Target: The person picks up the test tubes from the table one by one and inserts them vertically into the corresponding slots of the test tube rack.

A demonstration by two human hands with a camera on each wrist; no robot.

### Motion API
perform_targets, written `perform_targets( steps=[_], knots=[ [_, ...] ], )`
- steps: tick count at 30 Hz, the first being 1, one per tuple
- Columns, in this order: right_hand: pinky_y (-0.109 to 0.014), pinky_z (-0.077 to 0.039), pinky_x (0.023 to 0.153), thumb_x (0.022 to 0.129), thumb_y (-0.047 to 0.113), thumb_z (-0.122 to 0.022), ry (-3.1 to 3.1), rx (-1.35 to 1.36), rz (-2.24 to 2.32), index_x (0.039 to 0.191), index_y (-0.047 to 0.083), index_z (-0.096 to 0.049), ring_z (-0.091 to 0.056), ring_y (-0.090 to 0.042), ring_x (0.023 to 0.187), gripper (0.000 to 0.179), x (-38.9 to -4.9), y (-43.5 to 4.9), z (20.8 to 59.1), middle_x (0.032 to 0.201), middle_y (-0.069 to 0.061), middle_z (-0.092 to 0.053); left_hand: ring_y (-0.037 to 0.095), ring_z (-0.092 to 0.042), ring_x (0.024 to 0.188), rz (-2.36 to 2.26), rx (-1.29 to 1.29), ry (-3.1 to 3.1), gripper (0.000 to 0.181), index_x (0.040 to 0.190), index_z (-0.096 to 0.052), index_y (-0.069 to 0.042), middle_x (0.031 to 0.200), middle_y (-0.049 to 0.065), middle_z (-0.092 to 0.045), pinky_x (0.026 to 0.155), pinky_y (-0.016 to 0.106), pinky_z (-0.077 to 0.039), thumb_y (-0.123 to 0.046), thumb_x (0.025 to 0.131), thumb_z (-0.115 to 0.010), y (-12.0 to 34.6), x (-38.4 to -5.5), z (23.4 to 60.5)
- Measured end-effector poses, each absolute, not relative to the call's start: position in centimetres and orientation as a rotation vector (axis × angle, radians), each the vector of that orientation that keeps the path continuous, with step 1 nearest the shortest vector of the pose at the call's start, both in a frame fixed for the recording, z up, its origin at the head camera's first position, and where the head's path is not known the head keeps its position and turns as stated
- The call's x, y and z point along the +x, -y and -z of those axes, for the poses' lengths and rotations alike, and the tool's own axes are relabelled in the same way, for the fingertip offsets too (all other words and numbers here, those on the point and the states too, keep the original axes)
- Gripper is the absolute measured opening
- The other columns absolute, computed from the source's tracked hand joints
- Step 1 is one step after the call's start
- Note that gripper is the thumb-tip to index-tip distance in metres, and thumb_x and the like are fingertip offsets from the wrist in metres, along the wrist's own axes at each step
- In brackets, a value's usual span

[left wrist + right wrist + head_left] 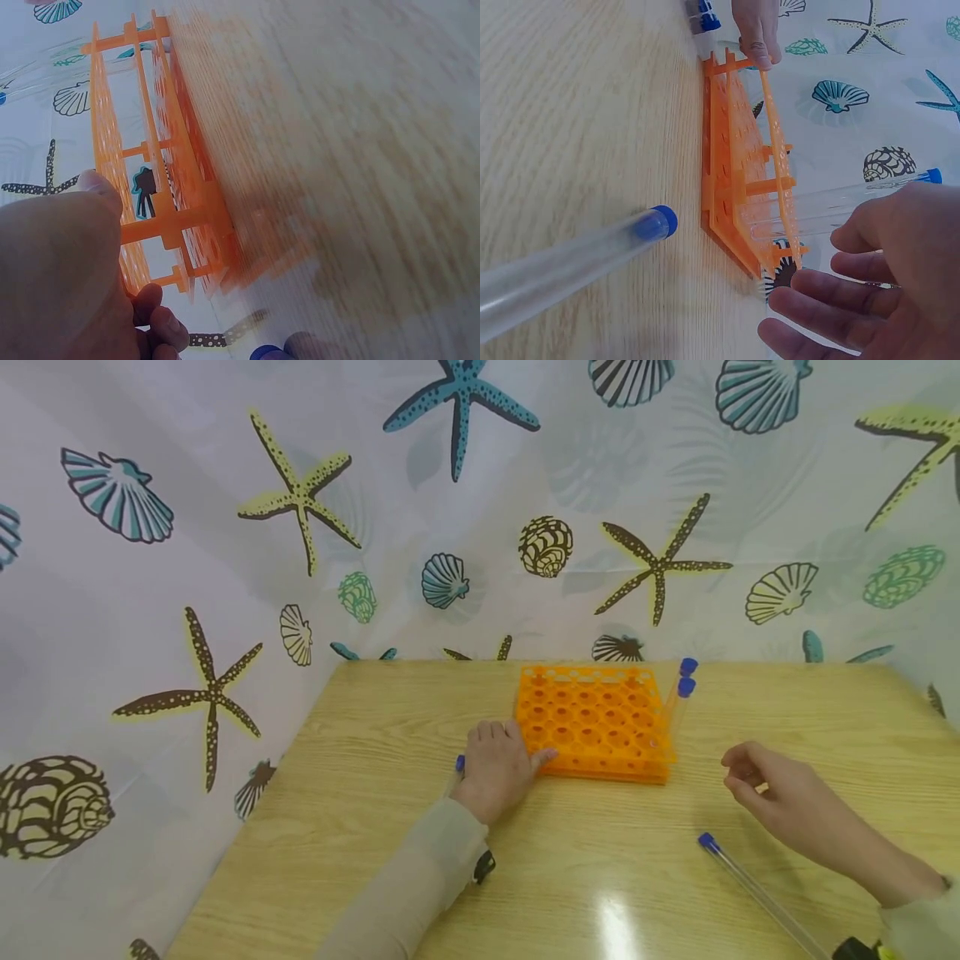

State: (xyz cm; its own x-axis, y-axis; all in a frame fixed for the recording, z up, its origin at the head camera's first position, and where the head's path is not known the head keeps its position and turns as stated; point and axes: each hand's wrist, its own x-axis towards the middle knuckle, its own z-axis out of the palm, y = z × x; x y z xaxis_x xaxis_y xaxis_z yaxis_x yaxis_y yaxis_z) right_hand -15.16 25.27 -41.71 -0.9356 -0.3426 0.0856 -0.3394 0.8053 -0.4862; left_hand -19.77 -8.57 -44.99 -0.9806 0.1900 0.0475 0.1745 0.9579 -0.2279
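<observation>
My left hand (495, 772) grips the left end of an orange test tube rack (600, 767), its thumb along the front edge. In the left wrist view, the fingers curl against the rack's end frame (180, 219). Two clear test tubes (677, 714) with blue caps stand tilted at the rack's right end. To the right, my right hand (787, 802) hovers above the table, apart from the rack and holding nothing. Its fingers look loosely bent in the right wrist view, close to a capped tube (840, 196) in the rack.
A blue-capped test tube (757, 889) lies on the wooden table (570, 877) below the right hand. Another blue cap (460, 763) shows beside the left hand, its tube mostly hidden. Behind the table hangs a white cloth (495, 610) printed with shells and starfish.
</observation>
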Motion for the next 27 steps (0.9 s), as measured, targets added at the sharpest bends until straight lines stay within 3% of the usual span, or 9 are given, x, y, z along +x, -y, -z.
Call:
perform_targets(
  steps=[6,14,27],
  knots=[
    [-0.022,-0.05,0.061,0.098,0.01,-0.061,-2.956,-0.6,0.732,0.108,0.0,-0.061,-0.057,0.003,0.074,0.014,-14.1,-25.6,42.4,0.092,0.0,-0.068,0.022,-0.045,0.075,-0.381,-0.301,2.997,0.071,0.088,-0.047,-0.006,0.08,0.007,-0.052,0.071,0.032,-0.039,-0.071,0.097,-0.021,8.6,-19.7,44.8],
    [-0.022,-0.041,0.055,0.095,0.007,-0.061,-2.777,-0.673,0.63,0.1,0.002,-0.059,-0.043,0.004,0.064,0.007,-13.4,-26.4,44.0,0.079,0.006,-0.058,0.022,-0.043,0.076,-0.377,-0.307,3.025,0.07,0.089,-0.046,-0.007,0.08,0.006,-0.051,0.073,0.032,-0.038,-0.071,0.097,-0.02,8.6,-19.7,44.8],
    [-0.02,-0.033,0.05,0.091,0.013,-0.067,-2.657,-0.771,0.66,0.088,0.011,-0.055,-0.035,0.003,0.058,0.013,-12.5,-26.8,45.8,0.068,0.009,-0.043,0.023,-0.044,0.079,-0.353,-0.295,3.057,0.07,0.091,-0.045,-0.006,0.082,0.007,-0.05,0.075,0.033,-0.038,-0.072,0.096,-0.02,8.6,-19.8,44.8]
  ],
)
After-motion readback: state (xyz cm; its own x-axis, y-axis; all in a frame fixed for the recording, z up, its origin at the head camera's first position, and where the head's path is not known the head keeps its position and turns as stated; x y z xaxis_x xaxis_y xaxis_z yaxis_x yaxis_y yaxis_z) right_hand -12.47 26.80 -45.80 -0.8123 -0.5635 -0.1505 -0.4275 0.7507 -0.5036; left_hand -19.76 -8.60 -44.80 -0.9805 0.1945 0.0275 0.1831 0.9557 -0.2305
